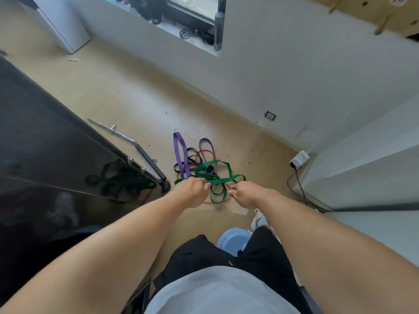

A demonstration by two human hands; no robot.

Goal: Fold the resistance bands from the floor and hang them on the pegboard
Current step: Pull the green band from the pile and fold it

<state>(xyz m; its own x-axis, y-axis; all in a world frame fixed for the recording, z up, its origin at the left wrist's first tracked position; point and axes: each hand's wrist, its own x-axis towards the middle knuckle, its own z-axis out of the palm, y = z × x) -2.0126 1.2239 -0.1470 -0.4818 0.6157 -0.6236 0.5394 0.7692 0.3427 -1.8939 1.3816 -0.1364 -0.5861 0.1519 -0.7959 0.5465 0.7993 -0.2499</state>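
Both arms stretched forward and down. Left hand [192, 193] curled round the green band [217, 179]; right hand [246, 193] pinching the same band. Green loops strung between and just beyond both grips. Farther off, purple band [180, 155] lying in the tangle on the floor [127, 96].

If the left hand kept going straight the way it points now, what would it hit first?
The left hand already grips the green band. Pushed on forward and down, it would probably meet the purple band in the pile on the floor first, though depth is hard to judge from this view.
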